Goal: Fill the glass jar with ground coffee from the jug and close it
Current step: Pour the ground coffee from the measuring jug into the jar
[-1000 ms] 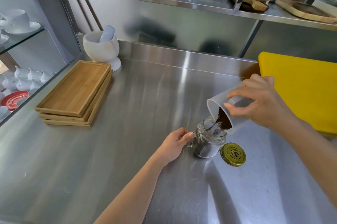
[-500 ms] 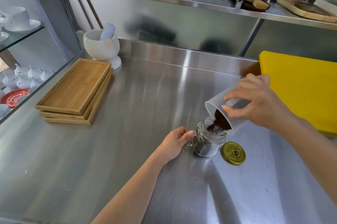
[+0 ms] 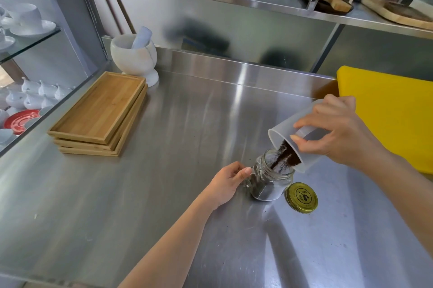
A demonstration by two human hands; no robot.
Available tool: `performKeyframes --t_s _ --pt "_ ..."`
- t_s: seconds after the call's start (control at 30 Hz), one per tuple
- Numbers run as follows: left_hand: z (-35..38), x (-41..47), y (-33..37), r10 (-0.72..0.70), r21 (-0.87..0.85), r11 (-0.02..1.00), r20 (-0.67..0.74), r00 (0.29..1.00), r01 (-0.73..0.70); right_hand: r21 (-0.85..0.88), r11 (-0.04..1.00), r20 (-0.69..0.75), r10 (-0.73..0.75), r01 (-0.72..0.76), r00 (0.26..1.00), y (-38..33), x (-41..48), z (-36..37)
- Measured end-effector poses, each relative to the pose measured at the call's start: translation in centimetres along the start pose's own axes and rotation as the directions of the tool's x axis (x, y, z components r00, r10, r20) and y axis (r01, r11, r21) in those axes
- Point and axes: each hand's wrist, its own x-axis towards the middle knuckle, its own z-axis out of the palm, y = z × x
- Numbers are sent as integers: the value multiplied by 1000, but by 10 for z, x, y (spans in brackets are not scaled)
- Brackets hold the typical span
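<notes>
A small glass jar with a handle stands upright on the steel counter, partly filled with dark ground coffee. My left hand grips its handle from the left. My right hand holds a translucent plastic jug tilted steeply over the jar's mouth. Ground coffee runs from the jug's lip into the jar. The jar's gold lid lies flat on the counter, just right of the jar and apart from it.
A stack of wooden trays and a white mortar with pestle sit at the back left. A yellow cutting board lies at the right. A steel shelf runs overhead; cups sit on glass shelves at far left.
The jug has stayed tilted over the jar while coffee keeps flowing out. More coffee now lies in the jar. Both hands hold their places.
</notes>
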Motion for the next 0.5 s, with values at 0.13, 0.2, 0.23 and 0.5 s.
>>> performKeyframes --t_s 0.13,0.2,0.23,0.5 --pt "1 1 0 -4 -19 1000 2 1000 4 -1 1000 -6 1 -1 1000 0 0 0" --pt "1 1 -1 -8 -18 1000 -1 1000 8 -4 1000 -5 -6 6 1000 -1 -1 0" --pt "1 1 -1 -9 -21 1000 -2 1000 9 -10 1000 -4 -7 7 1000 -1 -1 1" --pt "1 -1 2 -4 -12 1000 6 1000 4 -3 1000 -4 -2 2 1000 -1 2 0"
